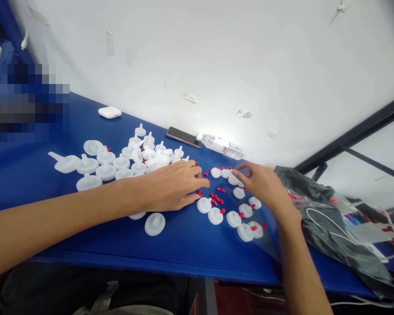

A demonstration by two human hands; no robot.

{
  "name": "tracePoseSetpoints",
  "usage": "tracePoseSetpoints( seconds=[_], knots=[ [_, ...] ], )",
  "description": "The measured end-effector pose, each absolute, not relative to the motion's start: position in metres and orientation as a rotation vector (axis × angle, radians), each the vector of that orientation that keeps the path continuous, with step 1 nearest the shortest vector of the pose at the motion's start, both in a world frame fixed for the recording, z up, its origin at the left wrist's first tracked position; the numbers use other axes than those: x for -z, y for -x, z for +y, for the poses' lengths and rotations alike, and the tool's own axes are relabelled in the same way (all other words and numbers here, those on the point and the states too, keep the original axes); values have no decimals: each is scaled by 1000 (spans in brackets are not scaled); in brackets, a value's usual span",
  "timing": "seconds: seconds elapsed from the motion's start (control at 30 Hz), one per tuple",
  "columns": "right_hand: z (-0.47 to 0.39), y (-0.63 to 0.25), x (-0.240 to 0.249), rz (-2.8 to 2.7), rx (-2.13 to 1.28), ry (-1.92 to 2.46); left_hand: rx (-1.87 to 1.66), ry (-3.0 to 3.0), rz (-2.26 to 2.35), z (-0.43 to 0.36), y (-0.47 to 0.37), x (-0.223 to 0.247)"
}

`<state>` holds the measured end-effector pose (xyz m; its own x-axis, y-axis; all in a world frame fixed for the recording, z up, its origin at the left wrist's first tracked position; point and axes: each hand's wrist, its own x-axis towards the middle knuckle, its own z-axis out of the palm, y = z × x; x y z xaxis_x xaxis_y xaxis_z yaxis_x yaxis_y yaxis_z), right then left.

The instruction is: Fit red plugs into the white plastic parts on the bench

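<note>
My left hand (170, 186) lies palm down at the right edge of a heap of white plastic spouted caps (106, 171), its fingers apart. Small red tips (216, 199) lie loose just beyond its fingertips. On the right, my right hand (262, 183) has thumb and index finger pinched at a white spouted cap (233, 180) among others. Several white caps with red tips on their spouts, such as one white cap (216, 216), form a loose ring around the red tips. Part of the heap is hidden behind my left hand.
A phone (183, 137) and a clear bottle (220, 145) lie by the wall, and a white earbud case (110, 112) stands farther left. Black plastic bags (328, 232) and white cables cover the right end of the blue table (170, 249).
</note>
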<state>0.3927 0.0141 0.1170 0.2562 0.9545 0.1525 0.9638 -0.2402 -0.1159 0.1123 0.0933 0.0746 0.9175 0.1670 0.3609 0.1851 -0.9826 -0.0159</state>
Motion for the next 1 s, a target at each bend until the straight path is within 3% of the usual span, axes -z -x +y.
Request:
tracePoseSetpoints(
  seconds=[0.33,1.0],
  knots=[
    [15,-384,-113,-1996,-194,2230,534,3021,-131,93,-110,-75],
    [23,-375,-101,-2116,-140,2113,526,3022,-121,93,-109,-73]
  ],
)
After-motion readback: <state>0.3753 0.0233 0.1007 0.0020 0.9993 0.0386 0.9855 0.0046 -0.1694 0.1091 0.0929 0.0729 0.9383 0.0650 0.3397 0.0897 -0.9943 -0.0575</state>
